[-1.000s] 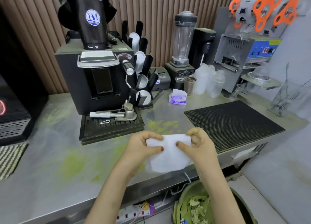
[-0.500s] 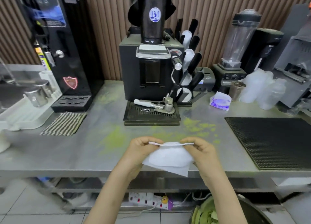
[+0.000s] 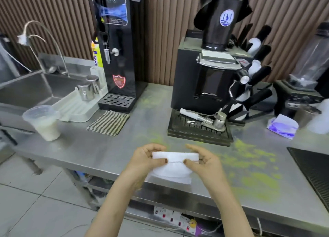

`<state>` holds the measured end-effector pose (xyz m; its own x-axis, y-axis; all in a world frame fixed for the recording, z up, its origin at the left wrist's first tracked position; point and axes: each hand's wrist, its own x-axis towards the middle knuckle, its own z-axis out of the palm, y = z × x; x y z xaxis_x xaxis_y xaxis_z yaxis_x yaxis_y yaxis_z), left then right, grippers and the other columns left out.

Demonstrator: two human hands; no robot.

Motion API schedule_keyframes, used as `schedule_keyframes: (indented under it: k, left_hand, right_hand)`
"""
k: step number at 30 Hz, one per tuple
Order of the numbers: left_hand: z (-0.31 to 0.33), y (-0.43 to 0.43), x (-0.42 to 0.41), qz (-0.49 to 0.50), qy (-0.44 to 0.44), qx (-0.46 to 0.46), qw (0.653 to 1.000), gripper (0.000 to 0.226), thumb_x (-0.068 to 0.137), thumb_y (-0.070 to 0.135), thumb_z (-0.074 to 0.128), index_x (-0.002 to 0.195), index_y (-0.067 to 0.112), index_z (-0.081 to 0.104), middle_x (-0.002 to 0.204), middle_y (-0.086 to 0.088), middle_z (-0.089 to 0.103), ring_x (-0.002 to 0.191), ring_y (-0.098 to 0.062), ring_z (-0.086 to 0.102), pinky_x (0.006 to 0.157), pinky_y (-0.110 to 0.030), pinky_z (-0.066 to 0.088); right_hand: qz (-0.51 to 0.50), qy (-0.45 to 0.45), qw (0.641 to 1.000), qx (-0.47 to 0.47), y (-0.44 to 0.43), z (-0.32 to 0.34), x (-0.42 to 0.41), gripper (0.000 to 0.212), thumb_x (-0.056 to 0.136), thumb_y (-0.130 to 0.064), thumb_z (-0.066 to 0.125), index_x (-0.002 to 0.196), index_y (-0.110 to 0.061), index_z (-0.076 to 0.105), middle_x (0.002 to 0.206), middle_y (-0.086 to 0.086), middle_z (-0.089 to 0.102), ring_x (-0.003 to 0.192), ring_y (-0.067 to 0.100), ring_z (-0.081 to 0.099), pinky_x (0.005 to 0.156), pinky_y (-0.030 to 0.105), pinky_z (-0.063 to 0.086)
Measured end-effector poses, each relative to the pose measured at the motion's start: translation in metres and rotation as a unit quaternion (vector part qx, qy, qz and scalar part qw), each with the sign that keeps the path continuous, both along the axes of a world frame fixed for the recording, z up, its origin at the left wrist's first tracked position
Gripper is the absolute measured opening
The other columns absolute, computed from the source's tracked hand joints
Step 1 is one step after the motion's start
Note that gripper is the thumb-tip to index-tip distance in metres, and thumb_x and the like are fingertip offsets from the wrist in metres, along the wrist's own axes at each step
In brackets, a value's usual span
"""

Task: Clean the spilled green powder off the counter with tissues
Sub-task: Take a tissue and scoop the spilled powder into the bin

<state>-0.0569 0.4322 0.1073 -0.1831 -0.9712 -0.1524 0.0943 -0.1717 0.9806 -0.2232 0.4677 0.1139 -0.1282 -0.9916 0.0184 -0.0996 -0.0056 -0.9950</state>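
Observation:
A white tissue [image 3: 171, 167] is folded between both hands above the front edge of the steel counter [image 3: 89, 147]. My left hand [image 3: 144, 160] pinches its left end and my right hand [image 3: 204, 162] pinches its right end. Green powder [image 3: 252, 169] is scattered over the counter to the right of my hands, with a fainter patch [image 3: 158, 138] just beyond them and some near the wall. A pack of tissues [image 3: 283, 126] lies at the back right.
A black coffee machine [image 3: 206, 87] with a drip tray stands behind my hands, a water boiler [image 3: 117, 49] and striped cloth [image 3: 108, 122] to the left. A plastic cup of milky drink [image 3: 44, 122] sits by the sink [image 3: 26, 90]. A black rubber mat [image 3: 313, 172] lies right.
The view has swung left, bringing the sink and boiler into sight. The tissue has been folded over from a flat sheet into a narrower band between both hands.

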Motion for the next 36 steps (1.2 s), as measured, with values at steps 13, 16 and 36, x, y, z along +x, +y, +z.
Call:
schedule_keyframes:
  k: [13, 16, 36]
  left_hand:
    - [-0.021, -0.153, 0.074, -0.063, -0.084, -0.012, 0.994, 0.041, 0.080, -0.010, 0.053, 0.058, 0.020, 0.071, 0.061, 0.008, 0.067, 0.054, -0.001, 0.053, 0.051, -0.011, 0.039]
    - [-0.027, -0.181, 0.083, -0.102, -0.094, -0.007, 0.990, 0.029, 0.079, -0.005, 0.061, 0.063, 0.017, 0.073, 0.065, 0.008, 0.070, 0.061, 0.001, 0.060, 0.057, -0.010, 0.044]
    - [-0.066, -0.254, 0.073, -0.176, -0.150, -0.003, 0.973, 0.034, 0.078, -0.006, 0.059, 0.064, 0.023, 0.071, 0.070, -0.002, 0.066, 0.065, -0.014, 0.058, 0.070, -0.027, 0.048]
  right_hand:
    - [-0.007, 0.061, 0.997, 0.040, -0.136, -0.020, 0.069, 0.038, 0.082, 0.010, 0.054, 0.069, -0.024, 0.068, 0.071, -0.009, 0.064, 0.058, -0.004, 0.053, 0.056, 0.006, 0.039]
    - [-0.003, 0.062, 0.997, 0.052, -0.155, -0.024, 0.074, 0.024, 0.083, 0.000, 0.061, 0.076, -0.022, 0.070, 0.078, -0.010, 0.067, 0.062, -0.011, 0.057, 0.061, 0.002, 0.041]
    - [-0.038, 0.087, 0.987, 0.127, -0.212, -0.053, 0.070, 0.023, 0.082, -0.002, 0.063, 0.079, -0.024, 0.069, 0.080, 0.006, 0.063, 0.067, 0.012, 0.055, 0.067, 0.023, 0.045]
